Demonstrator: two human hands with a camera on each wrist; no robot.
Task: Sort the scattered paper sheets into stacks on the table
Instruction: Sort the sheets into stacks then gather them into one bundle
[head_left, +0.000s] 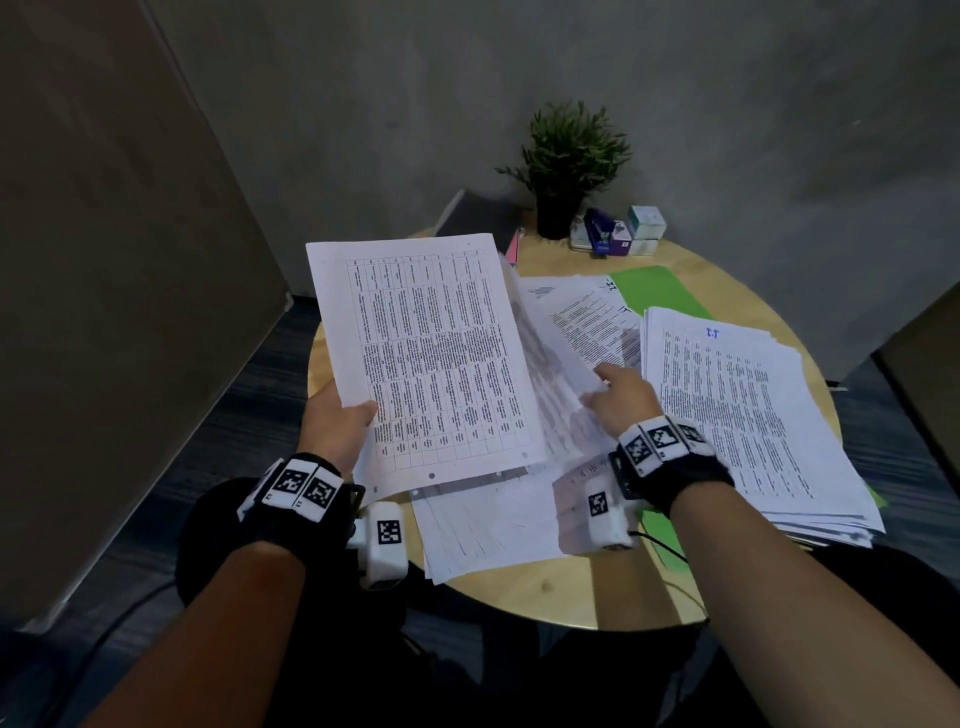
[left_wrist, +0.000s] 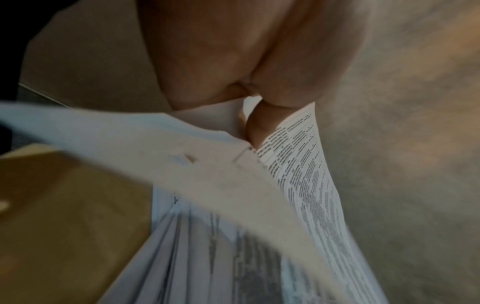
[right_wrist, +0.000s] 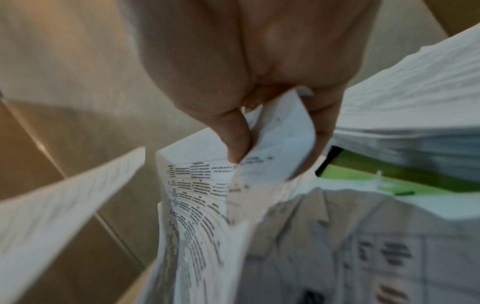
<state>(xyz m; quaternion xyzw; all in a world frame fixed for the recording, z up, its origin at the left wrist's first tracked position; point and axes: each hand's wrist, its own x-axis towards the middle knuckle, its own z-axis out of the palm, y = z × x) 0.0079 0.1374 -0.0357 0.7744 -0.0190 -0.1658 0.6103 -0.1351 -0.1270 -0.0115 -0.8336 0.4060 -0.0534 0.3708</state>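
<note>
Fingers (left_wrist: 255, 125) of the left hand (head_left: 332, 423) pinch a table-printed sheet (head_left: 426, 353); the right hand (head_left: 621, 397) pinches another, probably bound for the counter's (head_left: 561, 587) right-edge stack (head_left: 748, 415).

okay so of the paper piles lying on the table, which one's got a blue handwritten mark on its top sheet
The tall stack at the table's right edge, beside the right hand. Its top sheet carries a blue mark near the far edge; the other piles show none.

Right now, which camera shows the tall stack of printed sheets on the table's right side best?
The head view: the tall stack of printed sheets shows whole, top page readable as text. The right wrist view catches only its blurred side edges. The left wrist view misses it.
</note>
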